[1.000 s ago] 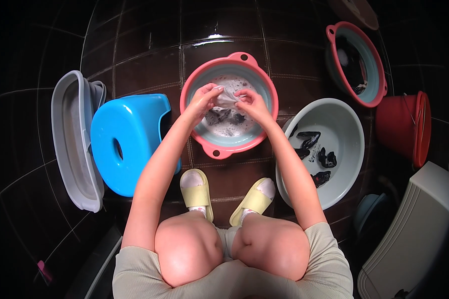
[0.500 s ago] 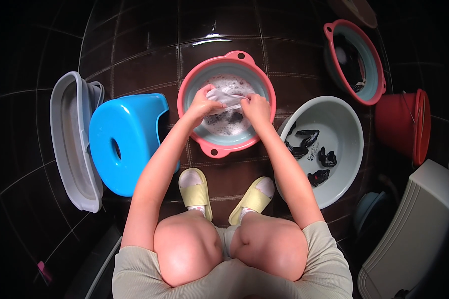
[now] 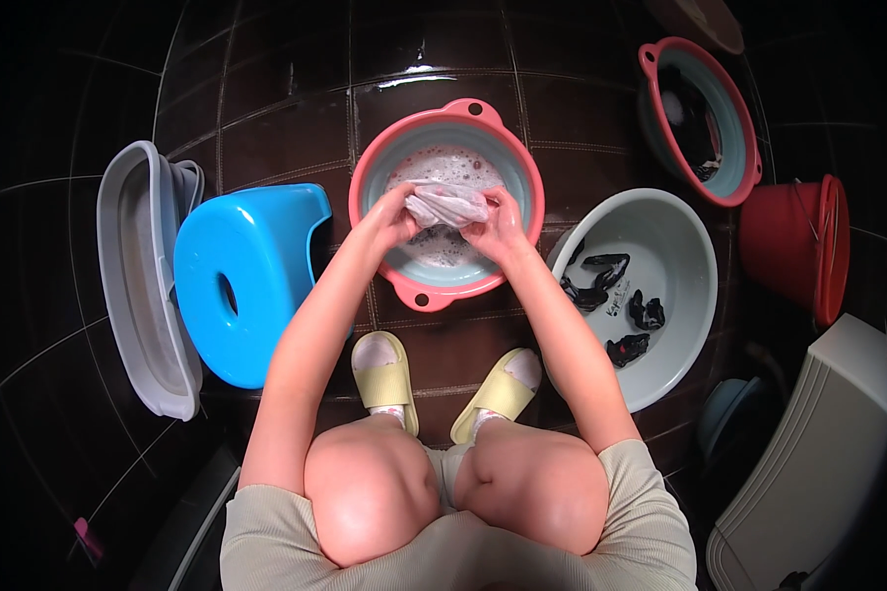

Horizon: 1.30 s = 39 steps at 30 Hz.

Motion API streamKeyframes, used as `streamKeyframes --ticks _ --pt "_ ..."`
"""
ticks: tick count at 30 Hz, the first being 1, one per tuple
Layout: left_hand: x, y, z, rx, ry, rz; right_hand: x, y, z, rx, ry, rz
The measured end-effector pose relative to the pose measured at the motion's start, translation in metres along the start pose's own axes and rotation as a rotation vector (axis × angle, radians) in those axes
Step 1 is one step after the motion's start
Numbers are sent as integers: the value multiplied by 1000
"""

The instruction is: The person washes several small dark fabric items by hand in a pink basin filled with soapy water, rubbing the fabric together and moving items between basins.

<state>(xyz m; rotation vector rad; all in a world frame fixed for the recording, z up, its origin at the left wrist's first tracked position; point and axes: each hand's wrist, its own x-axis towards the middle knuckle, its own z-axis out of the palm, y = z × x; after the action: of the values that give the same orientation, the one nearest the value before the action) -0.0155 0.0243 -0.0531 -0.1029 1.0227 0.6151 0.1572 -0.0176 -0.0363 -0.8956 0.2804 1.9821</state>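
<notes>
A wet, pale piece of cloth (image 3: pixel 446 204), perhaps a small garment, is bunched and stretched between my hands. My left hand (image 3: pixel 392 221) grips its left end, and my right hand (image 3: pixel 499 225) holds the right end with the palm turned partly up. Both are over a pink-rimmed grey-blue basin (image 3: pixel 392 274), which holds foamy water (image 3: pixel 445 163). Dark patches show through the suds below the cloth; what they are is hard to make out.
To the left stand a blue plastic stool (image 3: pixel 229 286) and a grey oblong tub (image 3: pixel 118 266). On the right, a pale round tub (image 3: pixel 682 295) holds several small black cloth pieces (image 3: pixel 647 311). Farther off are another pink-rimmed basin (image 3: pixel 749 128) and a red bucket (image 3: pixel 781 236).
My right hand has turned over, its palm now more upward. The cloth between my hands has bunched up and shows a broader face.
</notes>
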Motion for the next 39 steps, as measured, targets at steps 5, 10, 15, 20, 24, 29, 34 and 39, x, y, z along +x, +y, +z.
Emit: streamKeyframes --ticks 5,10,15,20,24,29,34,39 --pt "-15 4 9 -169 -244 -83 8 -2 -10 -46 -17 -50" --pt "-36 -5 26 527 -198 85 9 -4 -5 56 -63 -88" --pt "-33 -5 33 684 -90 -54 6 -9 0 54 -106 -135" --pt "-28 -2 21 337 -272 -52 7 0 1 13 -33 -150" --pt "-22 -7 19 203 -367 -49 17 5 -18 -274 2 -30" --pt "-23 -1 1 174 -431 -41 10 -2 3 -666 132 -282" --pt "-18 -5 14 385 -110 160 7 -20 0 -593 87 -374" --pt "-18 9 -6 520 42 521 -5 -38 8 -297 124 -415"
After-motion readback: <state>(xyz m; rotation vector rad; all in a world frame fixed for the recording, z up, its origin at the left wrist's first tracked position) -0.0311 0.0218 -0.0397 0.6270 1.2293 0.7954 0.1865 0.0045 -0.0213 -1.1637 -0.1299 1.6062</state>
